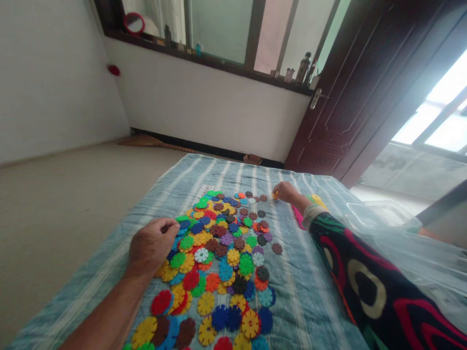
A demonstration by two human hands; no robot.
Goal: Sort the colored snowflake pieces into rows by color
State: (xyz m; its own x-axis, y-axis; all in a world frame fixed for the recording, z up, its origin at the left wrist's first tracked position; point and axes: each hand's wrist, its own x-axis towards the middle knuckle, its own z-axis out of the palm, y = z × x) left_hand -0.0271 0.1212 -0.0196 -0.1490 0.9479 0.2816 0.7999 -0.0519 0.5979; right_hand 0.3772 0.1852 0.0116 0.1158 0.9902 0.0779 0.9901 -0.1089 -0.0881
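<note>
Discs nearest, spread overlapping on striped cloth, lowest ones cut off by bottom edge; left hand at left side of spread, right hand near its far right corner.

Right hand: fingertips together on yellow disc, partly covered by fingers. Left hand: curled, thumb and finger close together over edge discs; cannot tell if anything between. Many discs half hidden under others. Pink piece and yellow pieces partly behind right wrist and patterned sleeve; outlines unclear. Clear box to right, hazy, lower part hard to make out. Print on cloth at far edge of discs: "ove" readable, rest unclear. Bottle on sill: no label legible.
</note>
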